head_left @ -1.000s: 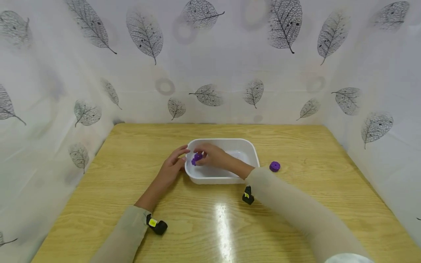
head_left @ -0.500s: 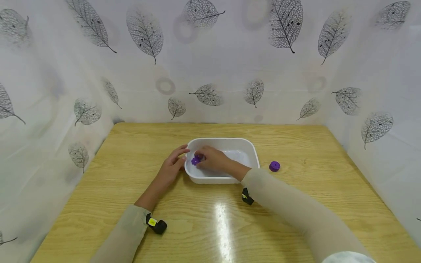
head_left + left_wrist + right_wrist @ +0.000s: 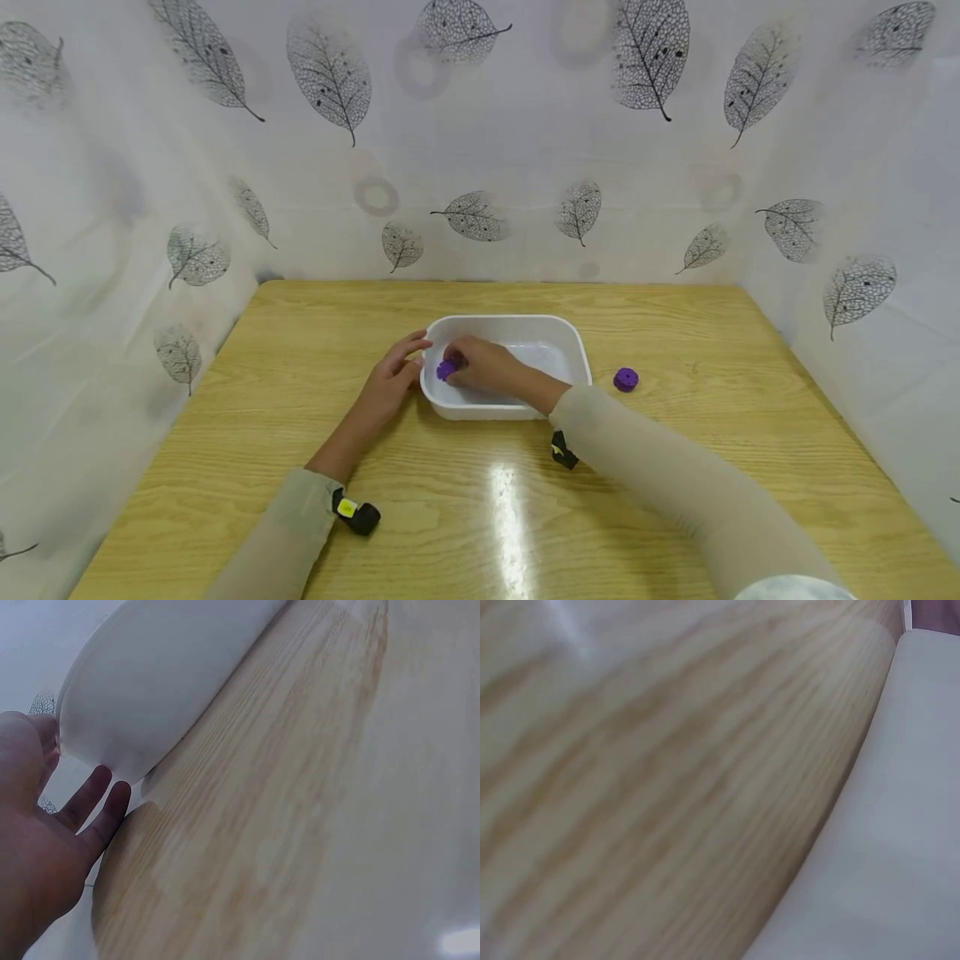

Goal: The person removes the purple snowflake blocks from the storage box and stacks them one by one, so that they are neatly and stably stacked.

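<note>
A white rectangular tray (image 3: 536, 407) stands on the table. My left hand (image 3: 384, 385) is at its left end, fingers extended and spread; in the left wrist view the left hand (image 3: 41, 847) touches the tray's outer wall (image 3: 165, 667) with its fingertips. Inside the tray my right hand (image 3: 483, 365) pinches a small purple notched disc (image 3: 448, 368) near the left end, low over the floor. Its fingers partly cover the disc, and whether another purple piece lies beneath cannot be told. The right wrist view has only the tray's side (image 3: 885, 817) and tabletop.
To the right of the tray lies another purple disc (image 3: 626, 380) with small holes in its top. The wooden table (image 3: 450, 517) reaches back to a white leaf-printed cloth (image 3: 480, 150), which also hangs at both sides.
My right hand has lowered slightly with the purple disc, and its fingers now cover more of the purple. The left hand, the tray and the disc outside have stayed put.
</note>
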### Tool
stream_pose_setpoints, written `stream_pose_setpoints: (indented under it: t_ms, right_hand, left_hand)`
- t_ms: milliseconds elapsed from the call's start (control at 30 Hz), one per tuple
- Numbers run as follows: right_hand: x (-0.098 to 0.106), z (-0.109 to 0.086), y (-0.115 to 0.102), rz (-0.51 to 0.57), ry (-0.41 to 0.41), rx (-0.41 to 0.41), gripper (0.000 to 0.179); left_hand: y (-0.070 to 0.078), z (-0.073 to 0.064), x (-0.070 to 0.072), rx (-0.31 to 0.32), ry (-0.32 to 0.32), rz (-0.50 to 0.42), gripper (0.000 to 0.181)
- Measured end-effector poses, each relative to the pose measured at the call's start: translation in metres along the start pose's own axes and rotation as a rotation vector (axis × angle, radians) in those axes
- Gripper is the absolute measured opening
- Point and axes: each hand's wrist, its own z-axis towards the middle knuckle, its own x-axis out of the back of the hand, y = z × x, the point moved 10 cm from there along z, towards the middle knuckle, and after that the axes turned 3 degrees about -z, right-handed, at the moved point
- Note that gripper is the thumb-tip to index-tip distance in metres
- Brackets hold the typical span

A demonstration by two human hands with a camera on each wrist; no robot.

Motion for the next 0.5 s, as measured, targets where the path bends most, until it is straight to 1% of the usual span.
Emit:
stream_pose_setpoints:
  t_ms: [133, 267, 500]
  right_hand:
    - [-0.0032, 0.0001, 0.0019, 0.015, -0.018, -0.01, 0.034]
    - [-0.0037, 0.0004, 0.0011, 0.017, -0.016, 0.0, 0.036]
    - [-0.0026, 0.0004, 0.0005, -0.001, -0.013, 0.021, 0.04]
  left_hand:
    - [-0.0022, 0.0001, 0.0002, 0.009, 0.006, -0.007, 0.038]
    - [-0.0045, 0.0003, 0.0009, 0.02, 0.01, -0.019, 0.038]
    - [-0.0036, 0.0008, 0.0003, 0.001, -0.008, -0.033, 0.038]
